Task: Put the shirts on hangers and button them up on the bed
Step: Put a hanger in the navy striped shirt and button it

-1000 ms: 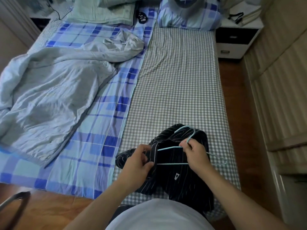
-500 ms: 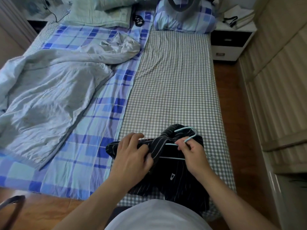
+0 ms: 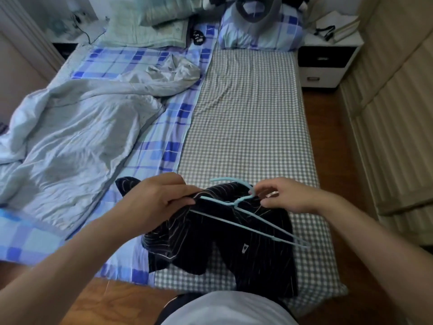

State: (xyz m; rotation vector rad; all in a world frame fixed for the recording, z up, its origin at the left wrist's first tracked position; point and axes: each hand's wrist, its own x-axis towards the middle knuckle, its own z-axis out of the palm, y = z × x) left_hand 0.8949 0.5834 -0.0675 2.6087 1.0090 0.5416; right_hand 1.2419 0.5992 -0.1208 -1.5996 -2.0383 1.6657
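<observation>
A dark pinstriped shirt (image 3: 253,249) lies bunched at the near end of the bed (image 3: 248,127), on the grey checked sheet. A light blue wire hanger (image 3: 246,212) lies across it, hook pointing away from me. My left hand (image 3: 154,202) grips the shirt's fabric together with the hanger's left end. My right hand (image 3: 285,195) pinches the hanger at the base of its hook. The hanger's right arm sticks out bare past the shirt; its left end is hidden under cloth and fingers.
A rumpled pale grey duvet (image 3: 70,137) covers the left half of the bed over a blue plaid sheet. Pillows (image 3: 260,31) lie at the head. A white nightstand (image 3: 328,59) stands at the back right. A wardrobe wall (image 3: 398,113) runs along the right.
My left hand has moved up and left over the shirt, pulling fabric along the hanger's left end. The right hand shifted right along the hook's base; the hanger's right arm now shows bare.
</observation>
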